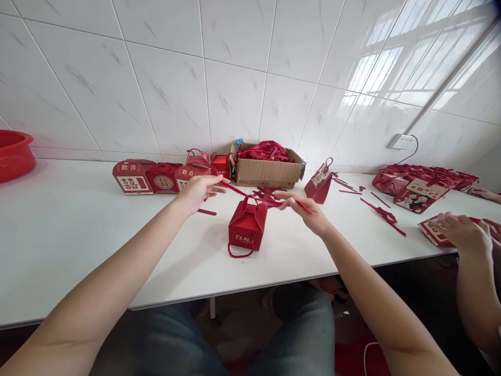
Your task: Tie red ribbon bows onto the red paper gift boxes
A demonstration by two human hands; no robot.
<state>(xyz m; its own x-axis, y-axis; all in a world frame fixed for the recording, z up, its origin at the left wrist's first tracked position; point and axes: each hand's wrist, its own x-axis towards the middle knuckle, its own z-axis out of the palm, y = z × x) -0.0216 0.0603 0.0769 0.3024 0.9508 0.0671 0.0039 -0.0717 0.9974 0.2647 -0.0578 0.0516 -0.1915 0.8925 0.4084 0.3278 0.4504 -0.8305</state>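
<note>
A small red gift box (246, 225) with white lettering stands upright on the white table in front of me. A red cord handle hangs down at its front. From its gathered top a red ribbon (234, 187) stretches out to both sides. My left hand (200, 194) pinches one end, up and to the left of the box. On the other side my right hand (301, 210) has its fingers closed round the opposite end. Behind the box, more red ribbon strips (268, 196) lie loose on the table.
Several decorated red boxes (163, 178) stand at the back left. A cardboard carton (266, 172) full of red ribbons is against the wall. A red basin (15, 156) sits far left. At right are a ribbon pile (410, 180) and a co-worker's hands (467, 235) on another box.
</note>
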